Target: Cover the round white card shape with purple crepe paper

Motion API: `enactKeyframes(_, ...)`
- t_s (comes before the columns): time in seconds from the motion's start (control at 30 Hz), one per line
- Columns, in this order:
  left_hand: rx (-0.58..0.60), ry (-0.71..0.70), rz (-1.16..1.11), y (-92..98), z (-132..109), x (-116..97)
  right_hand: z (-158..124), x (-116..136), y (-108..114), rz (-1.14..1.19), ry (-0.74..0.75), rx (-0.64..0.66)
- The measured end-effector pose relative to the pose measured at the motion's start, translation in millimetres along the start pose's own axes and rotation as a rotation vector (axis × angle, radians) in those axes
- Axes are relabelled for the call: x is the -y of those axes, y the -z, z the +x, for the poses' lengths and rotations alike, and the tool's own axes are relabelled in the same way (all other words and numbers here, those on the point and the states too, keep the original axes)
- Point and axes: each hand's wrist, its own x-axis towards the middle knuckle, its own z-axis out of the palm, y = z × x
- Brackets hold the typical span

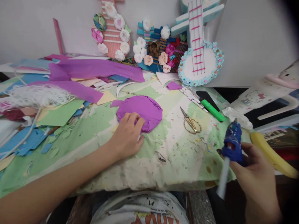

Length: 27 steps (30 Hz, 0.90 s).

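Note:
A purple paper-covered oval lies flat on the table, with a small purple tab sticking out at its left. My left hand rests on its lower edge, fingers curled over it and thumb at the near side. Over at the right, my right hand is wrapped around a blue glue gun. The gun's nozzle points up and away, and a whitish glue stick comes out of its back. Between the hands lie gold-handled scissors, slightly spread.
Purple crepe paper, tangled white string and paper scraps cover the left. Decorated model guitars lean at the back. A green cutter, a tumbler and a banana are at right.

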Motion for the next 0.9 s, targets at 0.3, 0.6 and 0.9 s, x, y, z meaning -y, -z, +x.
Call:
enactKeyframes(0.3,-0.041,0.102,0.101,12.0,-29,-9,20,79,-39,0.170,0.303,0.387)
enactKeyframes(0.6,-0.537,-0.090,-0.053,40.2,-30,-3,4,132,-43,0.161,0.514,0.633)
enactKeyframes(0.9,-0.551,-0.177,-0.044,32.7,-37,-16,-7,123,-34,0.015,0.514,0.685)
